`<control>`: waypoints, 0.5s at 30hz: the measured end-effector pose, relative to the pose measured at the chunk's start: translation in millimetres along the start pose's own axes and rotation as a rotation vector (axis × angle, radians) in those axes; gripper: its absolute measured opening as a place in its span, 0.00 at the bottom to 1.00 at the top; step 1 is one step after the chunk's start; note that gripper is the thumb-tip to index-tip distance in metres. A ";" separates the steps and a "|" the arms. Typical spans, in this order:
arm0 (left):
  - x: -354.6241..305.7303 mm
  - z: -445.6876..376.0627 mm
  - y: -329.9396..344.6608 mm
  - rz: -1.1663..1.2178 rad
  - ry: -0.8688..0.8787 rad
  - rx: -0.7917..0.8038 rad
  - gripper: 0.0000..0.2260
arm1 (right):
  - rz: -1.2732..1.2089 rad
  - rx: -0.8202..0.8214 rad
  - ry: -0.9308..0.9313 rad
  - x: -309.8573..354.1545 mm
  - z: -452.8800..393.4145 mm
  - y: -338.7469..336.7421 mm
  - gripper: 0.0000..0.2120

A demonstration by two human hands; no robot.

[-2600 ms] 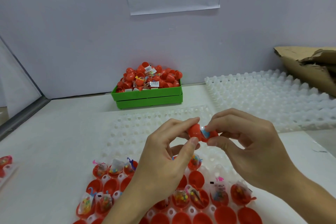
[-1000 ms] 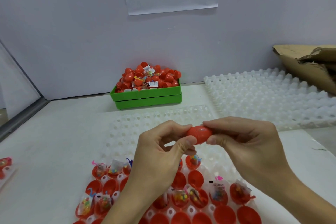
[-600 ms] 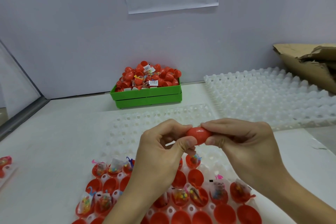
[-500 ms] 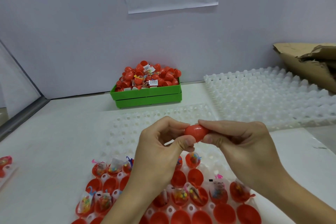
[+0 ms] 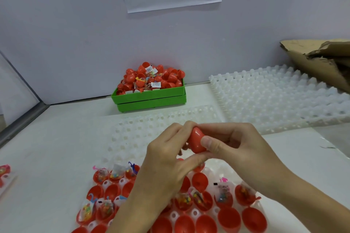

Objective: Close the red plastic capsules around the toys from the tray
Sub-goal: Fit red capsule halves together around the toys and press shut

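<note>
White table [image 5: 56,147], trays [image 5: 274,100], green bin [image 5: 151,98]

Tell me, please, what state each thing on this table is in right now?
Red plastic capsule: closed, pinched between both hands.
Left hand: gripping the capsule.
Right hand: gripping the capsule, thumb on top.
Red capsule halves in the near white moulded tray: open, some with bagged toys.
Green plastic bin: heaped full.
Far white tray: unfilled.
</note>
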State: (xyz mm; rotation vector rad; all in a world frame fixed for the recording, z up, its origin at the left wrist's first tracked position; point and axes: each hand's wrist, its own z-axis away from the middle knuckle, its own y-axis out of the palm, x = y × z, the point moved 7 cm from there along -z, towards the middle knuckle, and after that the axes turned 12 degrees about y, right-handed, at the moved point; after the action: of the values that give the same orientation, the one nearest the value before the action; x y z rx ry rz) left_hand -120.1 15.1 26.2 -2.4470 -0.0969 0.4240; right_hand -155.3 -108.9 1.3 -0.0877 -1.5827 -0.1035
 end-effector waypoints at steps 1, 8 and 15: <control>-1.1 0.0 0.0 -0.045 0.016 0.018 0.18 | -0.039 0.029 0.029 -2.5 -0.5 1.2 0.10; -12.6 -3.8 0.8 -0.125 0.082 0.053 0.19 | -0.190 0.008 0.114 -13.6 -4.3 -5.2 0.17; -7.4 -4.7 -17.1 0.039 -0.023 -0.099 0.18 | -0.325 0.152 0.046 -10.0 -3.3 8.3 0.24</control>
State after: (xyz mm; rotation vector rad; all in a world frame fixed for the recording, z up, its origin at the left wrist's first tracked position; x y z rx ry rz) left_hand -125.0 24.6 42.3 -2.5447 -0.0813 0.4756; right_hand -150.9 -100.9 -8.6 0.2900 -1.5429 -0.2364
